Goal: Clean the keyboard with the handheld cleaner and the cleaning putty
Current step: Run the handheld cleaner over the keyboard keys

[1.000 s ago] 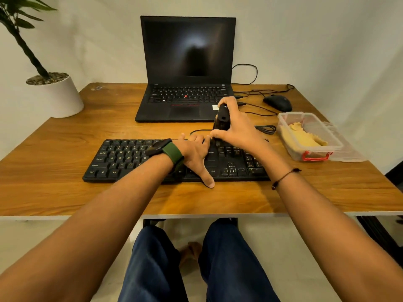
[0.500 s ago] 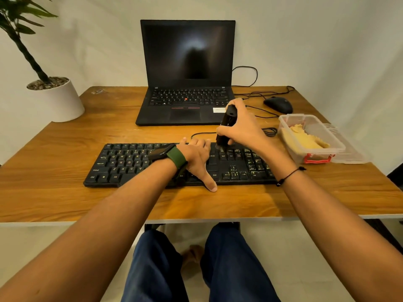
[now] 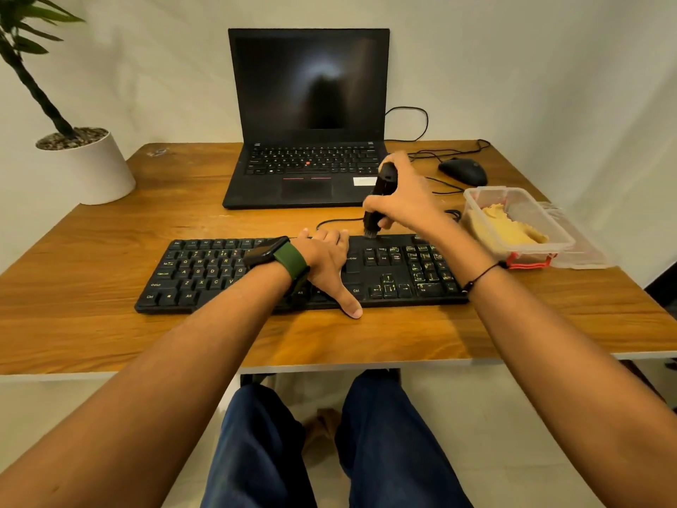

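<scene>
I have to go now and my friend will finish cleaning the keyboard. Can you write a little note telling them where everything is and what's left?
Right hand grips the cleaner, brush tip down at the keyboard's top edge, above the navigation keys.
Left hand lies flat on the middle of the keyboard, thumb over the front edge, steadying it.
Putty sits untouched in the open box at the right.
Done: brushing is under way; how much is covered can't be told.
Left: finish brushing, then press the putty over the keys.

Open dark laptop (image 3: 307, 141) at the back; potted plant (image 3: 86, 166) left; mouse (image 3: 463, 171) right.
</scene>
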